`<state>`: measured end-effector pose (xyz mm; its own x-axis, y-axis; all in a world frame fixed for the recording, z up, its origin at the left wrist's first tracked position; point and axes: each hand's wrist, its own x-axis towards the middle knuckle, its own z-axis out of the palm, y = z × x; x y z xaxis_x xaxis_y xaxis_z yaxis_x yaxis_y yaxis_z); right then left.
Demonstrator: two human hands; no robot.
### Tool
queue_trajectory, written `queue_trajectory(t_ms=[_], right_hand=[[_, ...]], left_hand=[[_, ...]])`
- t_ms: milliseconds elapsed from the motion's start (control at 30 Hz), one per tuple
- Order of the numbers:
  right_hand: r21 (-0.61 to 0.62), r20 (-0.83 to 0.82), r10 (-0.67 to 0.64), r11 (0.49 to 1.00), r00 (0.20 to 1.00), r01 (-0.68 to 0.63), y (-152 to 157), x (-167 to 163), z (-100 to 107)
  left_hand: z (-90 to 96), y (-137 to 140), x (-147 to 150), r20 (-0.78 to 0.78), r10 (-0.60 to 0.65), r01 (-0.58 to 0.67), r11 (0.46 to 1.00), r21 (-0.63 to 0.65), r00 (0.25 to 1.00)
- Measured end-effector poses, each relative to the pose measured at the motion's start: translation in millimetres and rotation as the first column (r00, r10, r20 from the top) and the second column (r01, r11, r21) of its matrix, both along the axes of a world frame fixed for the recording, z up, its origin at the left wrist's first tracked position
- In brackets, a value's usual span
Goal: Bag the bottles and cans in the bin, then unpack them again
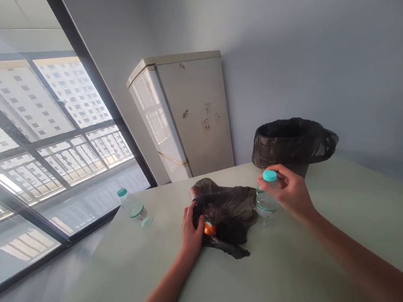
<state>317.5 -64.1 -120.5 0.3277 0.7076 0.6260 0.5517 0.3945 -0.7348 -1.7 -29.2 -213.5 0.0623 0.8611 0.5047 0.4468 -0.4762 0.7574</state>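
- 1 bottle [267, 206], upright just right of the black bag [229, 204], is pinched near its cap [269, 175] by the right hand [293, 191].
- Left hand [192, 227] rests on the bag's left side; its grip is unclear.
- Steady pressure there should prevent slipping.

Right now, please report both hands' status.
Right fingers at top of capped bottle. Left fingers on black bag, beside orange item. Second bottle left, bag between.
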Motion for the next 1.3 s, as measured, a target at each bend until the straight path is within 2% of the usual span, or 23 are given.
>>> queue_trajectory(t_ms=[133,367,1300], right_hand=[[-0.001,-0.027,0.091,0.996,0.995,-0.091,3.3,-2.4,-3.2],[-0.087,-0.146,0.218,0.969,0.965,-0.232,8.3,-6.3,-14.6],[-0.02,-0.162,0.199,0.979,0.966,-0.205,7.7,-13.2,-20.2]], left_hand=[[0.7,-0.2,0.2,-0.001,0.001,-0.001,1.0,-0.003,1.0],[2.0,-0.3,0.3,-0.008,0.002,-0.002,1.0,-0.007,1.0],[4.9,-1.6,1.3,-0.011,0.0,0.0,1.0,-0.01,1.0]])
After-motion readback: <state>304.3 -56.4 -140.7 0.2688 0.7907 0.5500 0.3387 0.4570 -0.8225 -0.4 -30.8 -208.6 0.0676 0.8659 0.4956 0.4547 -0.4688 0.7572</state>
